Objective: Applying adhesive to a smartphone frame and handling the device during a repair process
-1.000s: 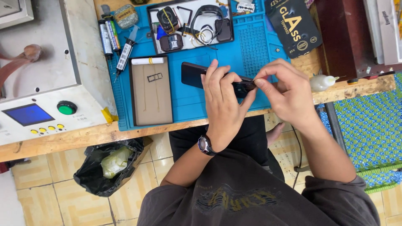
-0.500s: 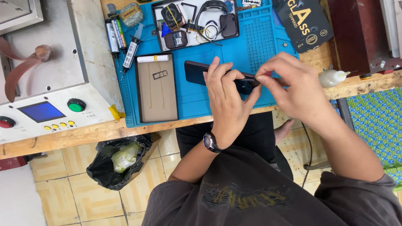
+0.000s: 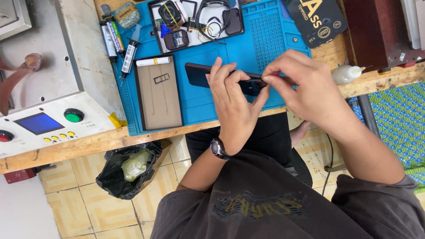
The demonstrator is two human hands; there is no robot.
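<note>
Your left hand point(image 3: 232, 104) wraps around a black phone point(image 3: 201, 75), fingers curled over its top and thumb under its right end, holding it just above the blue work mat point(image 3: 270, 40). Your right hand point(image 3: 305, 86) is pinched shut at the phone's right end, fingertips point(image 3: 267, 79) pressed together on something too small to make out. A black wristwatch point(image 3: 218, 148) sits on your left wrist. Left of the phone a brown flat panel point(image 3: 158, 95) lies on the mat; at the far edge sits a tray of small parts point(image 3: 195, 20). A white squeeze bottle point(image 3: 345, 74) lies right of your hands.
</note>
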